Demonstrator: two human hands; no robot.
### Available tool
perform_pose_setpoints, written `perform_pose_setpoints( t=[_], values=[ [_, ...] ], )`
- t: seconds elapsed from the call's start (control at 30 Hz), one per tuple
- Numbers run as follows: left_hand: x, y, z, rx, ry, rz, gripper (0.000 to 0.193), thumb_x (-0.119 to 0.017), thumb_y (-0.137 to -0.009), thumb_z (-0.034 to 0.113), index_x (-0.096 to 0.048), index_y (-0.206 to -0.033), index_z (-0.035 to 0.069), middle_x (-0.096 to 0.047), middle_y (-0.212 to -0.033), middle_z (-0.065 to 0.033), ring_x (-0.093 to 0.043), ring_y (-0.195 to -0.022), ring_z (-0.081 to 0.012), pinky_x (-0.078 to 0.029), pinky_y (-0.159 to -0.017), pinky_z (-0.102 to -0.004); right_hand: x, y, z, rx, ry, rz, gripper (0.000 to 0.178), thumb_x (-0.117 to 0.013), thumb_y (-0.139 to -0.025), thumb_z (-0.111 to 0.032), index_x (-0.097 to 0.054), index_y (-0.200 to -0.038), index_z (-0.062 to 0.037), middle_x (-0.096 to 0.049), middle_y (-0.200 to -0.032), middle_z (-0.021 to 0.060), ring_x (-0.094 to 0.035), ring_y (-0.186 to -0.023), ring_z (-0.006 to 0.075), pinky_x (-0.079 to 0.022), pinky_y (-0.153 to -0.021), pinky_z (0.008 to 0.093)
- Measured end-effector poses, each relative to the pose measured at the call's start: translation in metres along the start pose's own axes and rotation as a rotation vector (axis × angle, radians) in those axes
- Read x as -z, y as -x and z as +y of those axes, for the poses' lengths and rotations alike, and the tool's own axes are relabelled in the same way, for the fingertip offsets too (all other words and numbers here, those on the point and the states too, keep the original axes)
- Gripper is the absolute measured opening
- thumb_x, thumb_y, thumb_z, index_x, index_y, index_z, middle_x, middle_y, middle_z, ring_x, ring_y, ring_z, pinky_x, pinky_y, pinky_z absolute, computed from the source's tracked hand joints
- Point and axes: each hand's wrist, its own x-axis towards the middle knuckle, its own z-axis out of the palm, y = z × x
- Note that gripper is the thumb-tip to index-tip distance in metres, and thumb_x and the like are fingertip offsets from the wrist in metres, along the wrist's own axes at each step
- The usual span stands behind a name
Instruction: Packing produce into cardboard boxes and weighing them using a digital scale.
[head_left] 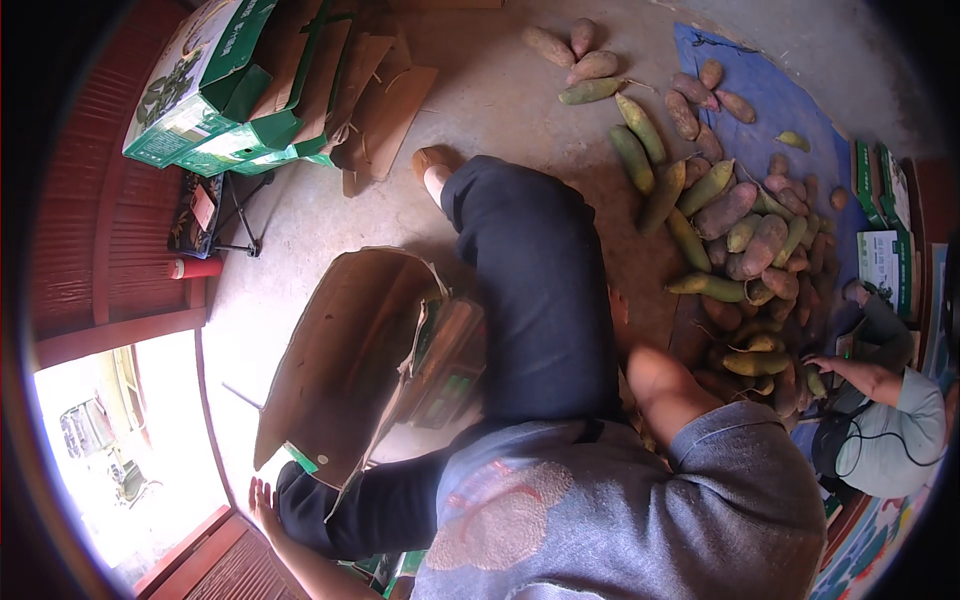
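Note:
My left hand (263, 508) is beside my left knee at the lower left, its fingers stretched out and nothing visible in it. Between my legs stands an open cardboard box (340, 340), its brown inside showing and its flaps raised. My right forearm (658, 390) reaches down at the right of my thigh; my right hand is hidden behind my leg and arm. The nearest things to that arm are a big pile of long green radish-like roots (688, 240) and pinkish-brown, sweet-potato-like roots (765, 246).
Stacked green-and-white cartons (215, 90) with loose brown flaps stand at the upper left. A blue sheet (825, 150) lies partly under the pile. At the right, another person (885, 420) reaches toward the roots. More cartons (880, 265) stand behind. A bright doorway (120, 440) opens at left.

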Motion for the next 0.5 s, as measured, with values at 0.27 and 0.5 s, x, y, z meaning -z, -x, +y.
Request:
perform_pose_setpoints(
  t=[0.27, 0.5],
  values=[
    [0.002, -0.004, -0.002, -0.006, 0.020, -0.002, 0.037, -0.053, -0.105, 0.015, -0.056, -0.136, -0.005, -0.055, -0.139, -0.0216, -0.056, -0.129, -0.0282, -0.052, -0.107, -0.0379, -0.027, 0.015, -0.004, -0.026, -0.040, -0.270, 0.059, -0.053, -0.096, -0.035, -0.037, -0.150, -0.0166, -0.052, -0.131, 0.0155, -0.053, -0.124, 0.0371, -0.050, -0.095, 0.0542],
    [0.044, -0.038, -0.041, 0.009, 0.041, -0.094, 0.039, -0.057, -0.105, 0.026, -0.056, -0.142, 0.017, -0.055, -0.146, -0.0071, -0.058, -0.126, -0.0217, -0.051, -0.091, -0.0312, -0.010, 0.036, -0.003, -0.022, -0.011, -0.408, 0.051, -0.043, -0.103, -0.038, -0.041, -0.147, -0.0131, -0.052, -0.134, 0.0188, -0.052, -0.127, 0.0400, -0.050, -0.096, 0.0547]
  ],
)
